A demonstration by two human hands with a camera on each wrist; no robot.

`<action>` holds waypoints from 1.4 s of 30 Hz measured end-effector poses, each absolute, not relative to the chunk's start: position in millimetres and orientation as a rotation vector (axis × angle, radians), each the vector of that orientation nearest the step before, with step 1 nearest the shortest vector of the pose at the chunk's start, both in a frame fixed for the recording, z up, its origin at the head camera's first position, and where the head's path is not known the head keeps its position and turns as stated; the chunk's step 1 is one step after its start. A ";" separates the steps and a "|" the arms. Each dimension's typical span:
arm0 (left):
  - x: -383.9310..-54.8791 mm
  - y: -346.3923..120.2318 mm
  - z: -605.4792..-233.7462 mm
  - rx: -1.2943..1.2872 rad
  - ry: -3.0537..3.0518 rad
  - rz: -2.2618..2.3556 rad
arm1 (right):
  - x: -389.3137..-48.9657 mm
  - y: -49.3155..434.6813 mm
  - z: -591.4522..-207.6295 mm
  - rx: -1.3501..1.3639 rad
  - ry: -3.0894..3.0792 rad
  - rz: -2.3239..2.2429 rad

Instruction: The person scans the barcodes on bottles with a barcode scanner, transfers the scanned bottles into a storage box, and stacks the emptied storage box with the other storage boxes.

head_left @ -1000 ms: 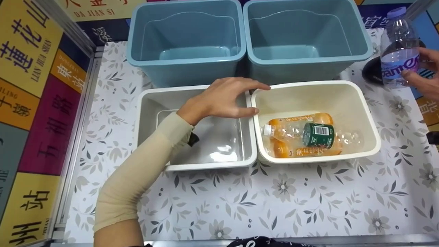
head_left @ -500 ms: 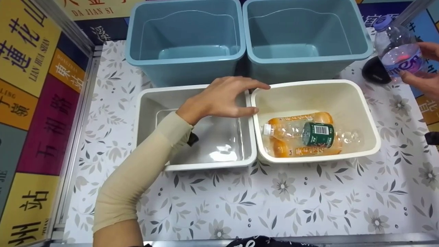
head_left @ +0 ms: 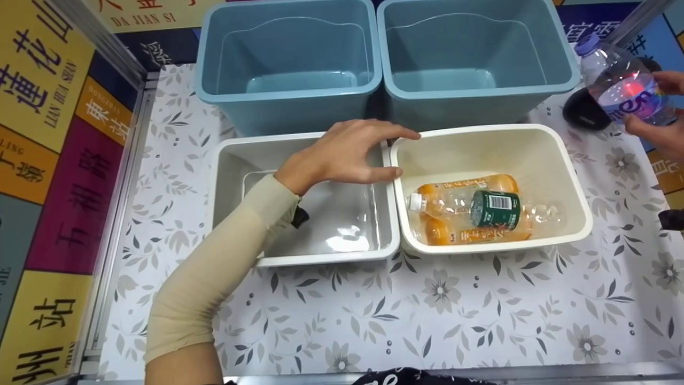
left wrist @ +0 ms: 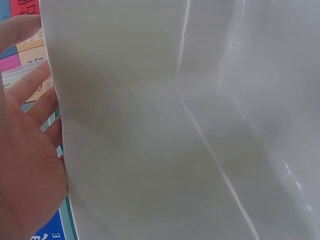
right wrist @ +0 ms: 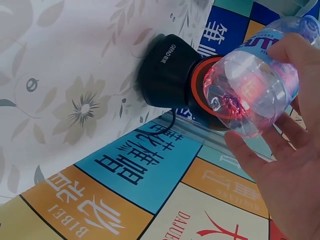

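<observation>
My right hand [head_left: 662, 131] grips a clear plastic bottle [head_left: 622, 88] with a purple cap and label, tilted in front of a black scanner [head_left: 582, 109] at the table's right side. In the right wrist view, red light from the scanner's orange-ringed head falls on the bottle's base. My left hand [head_left: 344, 152] rests across the meeting rims of the grey bin [head_left: 347, 224] and the cream bin [head_left: 481, 149], thumb and forefinger spread. Inside the cream bin lie a green-labelled bottle [head_left: 497, 209] and, beneath it, orange-labelled bottles [head_left: 502, 183].
Two blue bins [head_left: 291, 96] [head_left: 475, 95] stand side by side behind the pale ones. A flower-patterned cloth [head_left: 441, 315] covers the table. Metal framing [head_left: 123, 176] and colourful printed walls bound it. A small black object [head_left: 671, 219] shows at the right edge.
My right hand has tipped the upright bottle over to the left and lowered its cap, and red light now shows on its label. My left hand has stayed in place.
</observation>
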State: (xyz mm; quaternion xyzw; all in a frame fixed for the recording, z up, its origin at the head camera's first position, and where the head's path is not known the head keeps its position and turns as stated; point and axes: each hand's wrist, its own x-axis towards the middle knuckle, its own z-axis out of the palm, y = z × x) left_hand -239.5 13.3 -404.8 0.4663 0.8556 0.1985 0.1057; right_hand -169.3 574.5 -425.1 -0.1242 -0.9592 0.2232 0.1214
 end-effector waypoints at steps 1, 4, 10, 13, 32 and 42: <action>-239.4 13.4 -404.7 1.372 2.522 0.582 | -168.2 574.1 -425.2 -0.365 -2.801 0.656; -239.6 13.4 -404.3 1.371 2.525 0.575 | -165.7 572.4 -424.7 -0.374 -2.800 0.671; -239.9 13.3 -404.0 1.373 2.521 0.577 | -161.3 572.5 -424.4 -0.410 -2.837 0.656; -239.9 13.0 -403.9 1.381 2.520 0.578 | -159.2 573.0 -424.7 -0.411 -2.858 0.627; -239.4 12.1 -402.8 1.412 2.516 0.598 | -156.2 553.1 -399.3 -0.310 -2.763 0.758; -239.5 11.4 -403.6 1.432 2.529 0.604 | -171.8 531.8 -367.2 -0.210 -2.817 0.726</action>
